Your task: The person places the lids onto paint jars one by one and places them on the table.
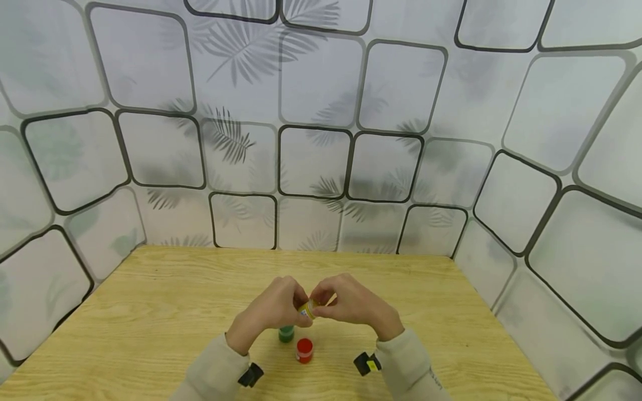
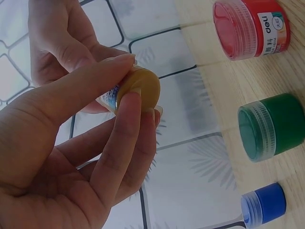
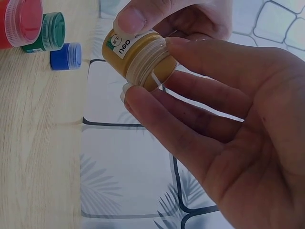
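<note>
Between both hands, above the table, is a small yellow paint jar (image 3: 125, 50) with a clear ribbed lid and a white label. My left hand (image 1: 281, 305) holds the jar's body, thumb on one side and fingers on the other. The right hand (image 1: 348, 301) pinches the lid (image 3: 150, 62) between thumb and fingers. A red paint jar (image 1: 304, 351) and a green paint jar (image 1: 286, 333) stand below the hands. A blue paint jar (image 2: 265, 205) shows past the green one in both wrist views; in the head view the hands hide it.
The light wooden table (image 1: 190, 295) runs back to a pale patterned backdrop (image 1: 311, 161) of rounded squares and leaves, which also encloses both sides. Dark wrist devices (image 1: 251, 375) sit at the cuffs of the light sleeves (image 1: 215, 365).
</note>
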